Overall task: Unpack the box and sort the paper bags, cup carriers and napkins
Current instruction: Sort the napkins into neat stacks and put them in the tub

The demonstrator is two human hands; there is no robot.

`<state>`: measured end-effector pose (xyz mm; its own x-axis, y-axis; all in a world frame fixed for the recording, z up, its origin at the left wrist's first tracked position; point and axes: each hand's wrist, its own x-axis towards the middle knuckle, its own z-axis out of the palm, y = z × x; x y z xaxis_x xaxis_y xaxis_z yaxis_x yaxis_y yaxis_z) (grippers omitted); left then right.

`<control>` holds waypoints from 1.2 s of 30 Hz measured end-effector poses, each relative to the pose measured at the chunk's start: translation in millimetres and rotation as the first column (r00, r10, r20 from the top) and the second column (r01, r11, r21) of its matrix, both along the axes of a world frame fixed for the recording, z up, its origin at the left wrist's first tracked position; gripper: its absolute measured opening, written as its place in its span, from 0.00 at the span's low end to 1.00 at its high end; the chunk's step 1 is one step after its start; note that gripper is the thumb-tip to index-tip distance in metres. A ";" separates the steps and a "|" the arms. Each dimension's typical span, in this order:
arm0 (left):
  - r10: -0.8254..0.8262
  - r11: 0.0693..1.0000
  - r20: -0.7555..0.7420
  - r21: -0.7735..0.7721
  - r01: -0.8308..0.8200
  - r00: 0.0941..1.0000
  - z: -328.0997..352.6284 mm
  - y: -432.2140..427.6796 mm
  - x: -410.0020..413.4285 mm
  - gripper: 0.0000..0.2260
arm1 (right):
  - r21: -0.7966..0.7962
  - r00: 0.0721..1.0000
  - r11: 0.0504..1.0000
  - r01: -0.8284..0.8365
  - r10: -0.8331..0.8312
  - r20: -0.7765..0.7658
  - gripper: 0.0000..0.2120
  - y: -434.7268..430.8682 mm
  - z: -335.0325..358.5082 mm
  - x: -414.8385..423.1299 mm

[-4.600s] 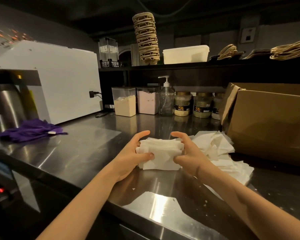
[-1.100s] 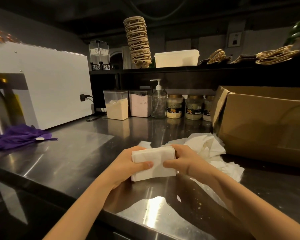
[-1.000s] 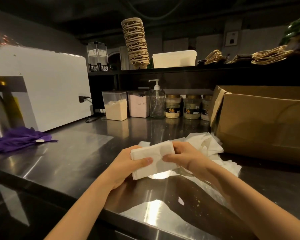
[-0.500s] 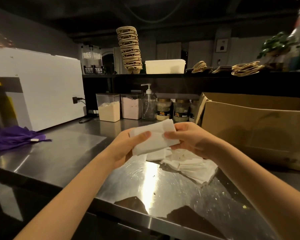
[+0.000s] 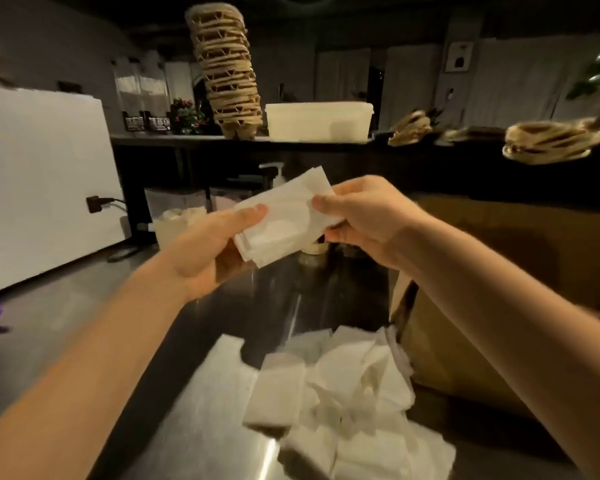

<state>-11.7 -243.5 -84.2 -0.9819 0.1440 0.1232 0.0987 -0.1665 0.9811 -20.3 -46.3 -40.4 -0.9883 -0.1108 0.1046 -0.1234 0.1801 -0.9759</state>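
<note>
While hovering above worktop (image 5: 66,317), left hand (image 5: 208,247) and right hand (image 5: 368,220) fingers pinching napkin stack (image 5: 284,220) closed; loose napkins (image 5: 347,403) lying at 6 o'clock; cup carriers (image 5: 227,67) standing on shelf (image 5: 187,138) at 12 o'clock.

Bare counter (image 5: 66,327) left of loose napkins (image 5: 347,403).

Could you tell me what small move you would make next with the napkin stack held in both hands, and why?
Probably carry the napkin stack up toward the white tub on the shelf. The left hand and right hand hold it squared and raised off the counter, while loose napkins remain below.
</note>
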 end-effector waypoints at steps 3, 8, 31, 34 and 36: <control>-0.024 0.999 0.049 -0.038 0.026 0.998 43.2 1.8 -19.4 0.21 | -0.029 0.997 0.997 0.066 -0.065 0.051 0.07 -0.3 33.9 -17.5; -0.108 0.988 0.131 -0.097 0.121 0.985 127.2 -9.0 -53.8 0.23 | -0.037 0.998 0.999 0.026 -0.024 0.062 0.09 3.4 110.9 -37.7; -0.197 0.943 0.347 -0.188 0.274 0.917 250.5 13.4 -229.8 0.12 | 0.137 0.989 0.984 0.110 -0.121 0.080 0.03 18.1 218.2 -221.4; -0.175 0.920 0.312 -0.285 0.268 0.934 255.4 18.6 -264.2 0.10 | 0.139 0.993 0.984 0.115 -0.119 0.024 0.04 18.9 221.9 -255.9; -0.167 0.912 0.283 -0.320 0.257 0.944 259.0 21.9 -287.5 0.09 | 0.149 0.986 0.976 0.162 -0.164 0.004 0.04 18.3 224.7 -282.8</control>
